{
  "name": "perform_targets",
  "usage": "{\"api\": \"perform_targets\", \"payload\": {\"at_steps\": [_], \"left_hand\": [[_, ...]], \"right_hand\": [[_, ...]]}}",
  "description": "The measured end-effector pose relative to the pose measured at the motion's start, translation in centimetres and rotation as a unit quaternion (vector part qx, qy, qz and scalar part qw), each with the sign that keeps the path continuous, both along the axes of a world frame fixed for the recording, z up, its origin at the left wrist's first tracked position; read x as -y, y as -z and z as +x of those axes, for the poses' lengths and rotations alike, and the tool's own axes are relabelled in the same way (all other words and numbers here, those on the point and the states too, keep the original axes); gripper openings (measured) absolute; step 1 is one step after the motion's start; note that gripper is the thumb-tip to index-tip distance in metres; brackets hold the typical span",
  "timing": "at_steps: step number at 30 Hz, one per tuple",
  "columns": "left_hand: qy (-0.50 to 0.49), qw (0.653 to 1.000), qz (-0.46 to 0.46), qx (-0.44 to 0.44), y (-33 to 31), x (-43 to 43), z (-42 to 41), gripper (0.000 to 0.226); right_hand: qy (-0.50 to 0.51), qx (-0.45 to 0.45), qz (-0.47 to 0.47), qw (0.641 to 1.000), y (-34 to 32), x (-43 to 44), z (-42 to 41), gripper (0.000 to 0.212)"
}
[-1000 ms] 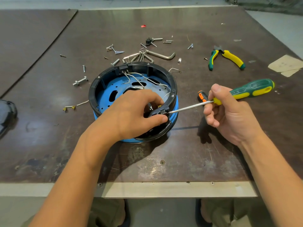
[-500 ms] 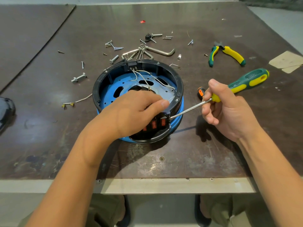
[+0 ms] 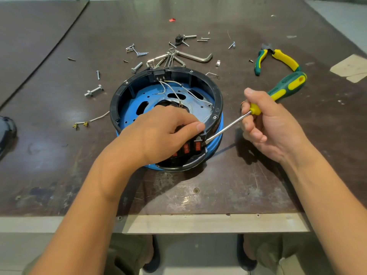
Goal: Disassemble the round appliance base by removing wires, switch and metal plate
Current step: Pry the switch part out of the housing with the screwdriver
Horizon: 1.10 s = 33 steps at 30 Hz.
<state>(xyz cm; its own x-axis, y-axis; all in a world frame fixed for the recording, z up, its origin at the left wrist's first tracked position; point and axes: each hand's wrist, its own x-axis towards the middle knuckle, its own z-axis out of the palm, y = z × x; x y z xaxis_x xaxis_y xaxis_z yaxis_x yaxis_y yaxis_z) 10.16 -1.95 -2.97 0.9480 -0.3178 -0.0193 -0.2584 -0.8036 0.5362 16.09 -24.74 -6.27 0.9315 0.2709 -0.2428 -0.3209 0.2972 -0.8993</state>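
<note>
The round appliance base [image 3: 127,90], a black ring over a blue shell, lies open side up on the table. White wires [image 3: 174,92] run from a black terminal block [image 3: 158,74] at the far rim across the metal plate [image 3: 198,108]. My left hand [image 3: 158,133] grips the near rim above the red rocker switches [image 3: 191,147]. My right hand [image 3: 266,124] holds a green and yellow screwdriver [image 3: 286,86]. Its tip sits at the rim beside the rightmost switch.
Loose screws and bolts [image 3: 137,53], a set of hex keys [image 3: 194,57] and green-yellow pliers [image 3: 278,58] lie beyond the base. A removed wire with brass terminals [image 3: 89,121] lies to the left. A dark object [image 3: 6,133] sits at the left edge.
The base has tilted its near side up, so the red switches now face me. My left hand shifted on the rim. The screwdriver tip moved lower, to the outer side by the switches.
</note>
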Motion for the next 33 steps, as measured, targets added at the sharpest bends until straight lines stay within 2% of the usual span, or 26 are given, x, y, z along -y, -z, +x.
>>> {"api": "perform_targets", "payload": {"at_steps": [3,8,11,14,19,24,29,33], "left_hand": [[-0.004,1.0,-0.009,-0.011,-0.11,-0.05,0.0,0.029],[-0.002,1.0,-0.013,-0.023,-0.33,-0.13,-0.09,0.04],[-0.001,1.0,-0.017,-0.018,-0.26,-0.13,-0.08,0.041],[0.0,1.0,-0.018,-0.014,-0.19,-0.07,-0.09,0.041],[-0.002,1.0,-0.018,-0.014,-0.13,0.01,0.01,0.041],[-0.011,0.999,-0.027,-0.019,-0.07,0.02,0.06,0.038],[-0.005,0.999,-0.03,-0.022,-0.16,0.08,0.16,0.034],[-0.007,0.999,-0.035,-0.017,-0.16,0.07,0.19,0.023]], "right_hand": [[0.019,0.052,0.005,0.998,0.11,0.16,-0.29,0.041],[0.025,0.087,0.041,0.995,0.11,0.37,-0.43,0.034],[0.021,0.091,0.025,0.995,0.21,0.26,-0.4,0.035],[0.019,0.069,0.012,0.997,0.28,0.09,-0.28,0.039],[0.005,-0.037,0.016,0.999,0.39,-0.13,0.18,0.041],[0.008,-0.08,0.008,0.997,0.44,-0.19,0.3,0.043],[0.006,-0.086,0.006,0.996,0.42,-0.12,0.39,0.042],[0.007,-0.046,0.028,0.999,0.41,-0.05,0.19,0.042]]}}
